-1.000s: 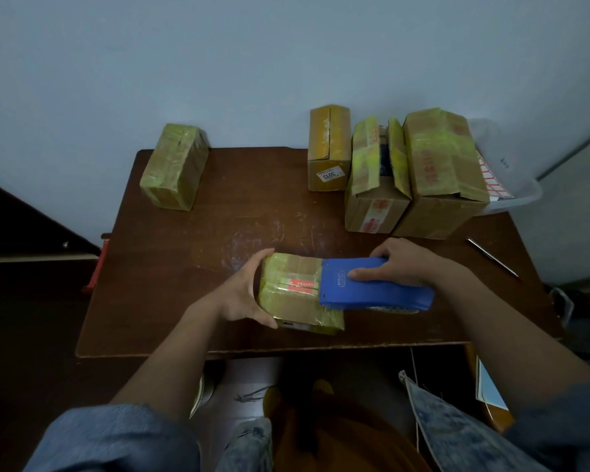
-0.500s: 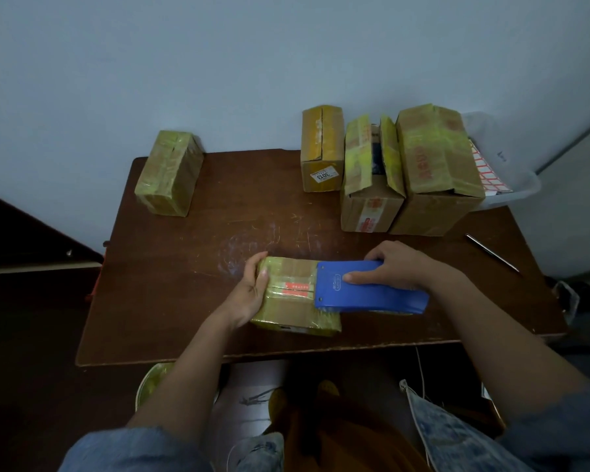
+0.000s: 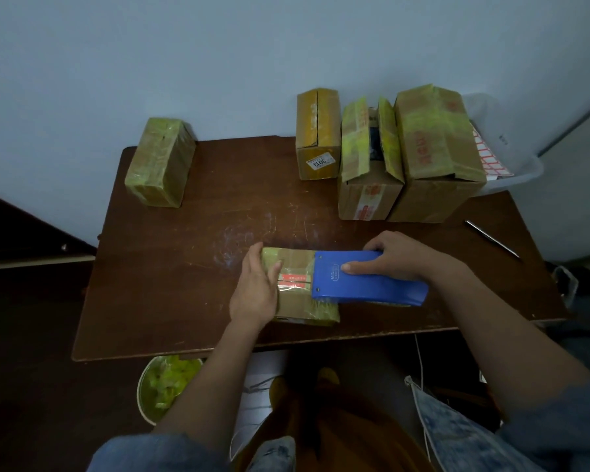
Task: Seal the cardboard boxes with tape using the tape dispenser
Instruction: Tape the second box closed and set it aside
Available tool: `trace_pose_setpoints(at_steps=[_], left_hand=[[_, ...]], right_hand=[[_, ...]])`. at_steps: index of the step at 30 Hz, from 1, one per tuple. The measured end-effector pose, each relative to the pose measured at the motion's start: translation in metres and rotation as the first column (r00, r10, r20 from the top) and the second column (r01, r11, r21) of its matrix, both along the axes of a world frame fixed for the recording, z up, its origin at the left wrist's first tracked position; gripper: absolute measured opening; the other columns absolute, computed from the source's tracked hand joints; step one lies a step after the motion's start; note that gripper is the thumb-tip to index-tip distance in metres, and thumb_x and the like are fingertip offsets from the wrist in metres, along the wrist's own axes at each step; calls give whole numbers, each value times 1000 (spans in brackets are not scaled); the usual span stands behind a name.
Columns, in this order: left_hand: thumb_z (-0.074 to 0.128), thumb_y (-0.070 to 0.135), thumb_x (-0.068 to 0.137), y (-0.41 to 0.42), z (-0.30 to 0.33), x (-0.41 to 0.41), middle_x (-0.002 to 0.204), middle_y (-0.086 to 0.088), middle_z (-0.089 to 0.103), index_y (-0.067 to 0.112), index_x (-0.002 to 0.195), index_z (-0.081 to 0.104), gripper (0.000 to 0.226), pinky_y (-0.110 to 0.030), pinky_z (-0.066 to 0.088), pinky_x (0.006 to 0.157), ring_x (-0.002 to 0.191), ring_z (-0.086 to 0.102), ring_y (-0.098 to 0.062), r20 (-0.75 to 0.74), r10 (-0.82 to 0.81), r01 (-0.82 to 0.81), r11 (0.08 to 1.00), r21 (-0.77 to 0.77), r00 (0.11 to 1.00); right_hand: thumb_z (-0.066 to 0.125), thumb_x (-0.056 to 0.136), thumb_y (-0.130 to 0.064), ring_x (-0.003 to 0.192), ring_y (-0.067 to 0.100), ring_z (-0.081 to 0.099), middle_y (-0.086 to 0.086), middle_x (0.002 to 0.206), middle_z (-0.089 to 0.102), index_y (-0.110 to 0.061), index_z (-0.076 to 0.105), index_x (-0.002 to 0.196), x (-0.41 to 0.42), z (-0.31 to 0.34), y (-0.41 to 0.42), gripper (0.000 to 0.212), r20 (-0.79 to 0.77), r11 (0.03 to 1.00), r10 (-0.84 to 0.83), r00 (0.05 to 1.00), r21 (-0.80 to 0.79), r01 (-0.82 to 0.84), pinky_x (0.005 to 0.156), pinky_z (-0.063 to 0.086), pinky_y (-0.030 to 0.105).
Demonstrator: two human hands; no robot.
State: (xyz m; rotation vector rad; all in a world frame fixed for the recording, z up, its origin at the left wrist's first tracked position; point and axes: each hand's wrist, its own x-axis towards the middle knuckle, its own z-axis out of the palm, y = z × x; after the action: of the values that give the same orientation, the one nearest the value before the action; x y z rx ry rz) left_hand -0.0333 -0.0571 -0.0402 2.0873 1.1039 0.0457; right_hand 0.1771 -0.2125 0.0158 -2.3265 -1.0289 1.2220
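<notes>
The small cardboard box lies near the front edge of the table. The left hand rests flat on its left end, fingers straight. The right hand grips the blue tape dispenser, which lies on the box's right end. Three boxes stand at the back right corner, one taped box at the back left, a pen by the right edge.

Dim, flat light, prob. from overhead; wall brightest. Soft shadows under boxes. Slight blur overall, fisheye bend at edges, table sheen faint, corners dark left.
</notes>
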Motion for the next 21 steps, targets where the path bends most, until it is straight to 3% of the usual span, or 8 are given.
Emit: trace_pose_setpoints(at_steps=[2,4,7,10,13,18,21], left_hand=[[32,58,97,3,-1,0,159,2,15,28,151,11,66,-49,44,98,136,40,-25,-102,-40,45,998,47,994],[30,63,95,4,0,3,162,2,3,28,152,7,71,-58,33,109,145,25,-26,-188,-51,65,995,70,981],[18,64,96,0,1,4,162,5,-14,27,154,-3,72,-59,11,118,150,-3,-25,-294,-80,117,987,108,952],[4,61,96,-9,-3,2,159,5,-26,20,152,-17,72,-55,-7,118,148,-19,-23,-373,-109,219,938,268,922],[2,52,99,-12,-7,6,159,2,-26,17,151,-20,66,-51,-14,117,146,-24,-19,-385,-146,306,867,394,911],[4,48,101,-11,-8,11,160,0,-23,16,152,-17,64,-41,-11,120,145,-25,-14,-337,-247,361,870,337,909],[4,50,100,-2,-7,5,160,1,-22,17,152,-17,65,-41,-12,120,145,-24,-13,-345,-292,412,840,353,892]], right_hand=[[55,45,-99,64,23,51,8,74,54,-5,73,91,0,-1,0,106,-11,1000,1,1000,8,-1,63,35,37],[56,48,-97,64,23,49,8,73,52,-3,72,92,1,0,0,104,-23,1000,3,1000,9,-3,62,34,36],[58,52,-95,63,24,47,9,72,50,-2,71,90,1,0,-1,101,-23,1000,2,1000,9,-2,62,32,36],[57,50,-97,64,23,50,13,74,53,-6,73,88,1,-3,-2,100,-19,1000,0,1000,8,0,62,34,36],[57,50,-96,66,22,54,20,84,62,-11,75,86,1,-3,-1,94,-21,1000,-6,1000,16,6,63,35,36],[57,50,-96,67,24,51,23,84,59,-3,72,93,2,-4,-1,103,-30,1000,-4,1000,14,4,63,34,36],[58,54,-93,63,22,48,12,73,52,2,69,91,-5,-1,-1,102,-39,1000,-6,999,13,6,62,32,35]])
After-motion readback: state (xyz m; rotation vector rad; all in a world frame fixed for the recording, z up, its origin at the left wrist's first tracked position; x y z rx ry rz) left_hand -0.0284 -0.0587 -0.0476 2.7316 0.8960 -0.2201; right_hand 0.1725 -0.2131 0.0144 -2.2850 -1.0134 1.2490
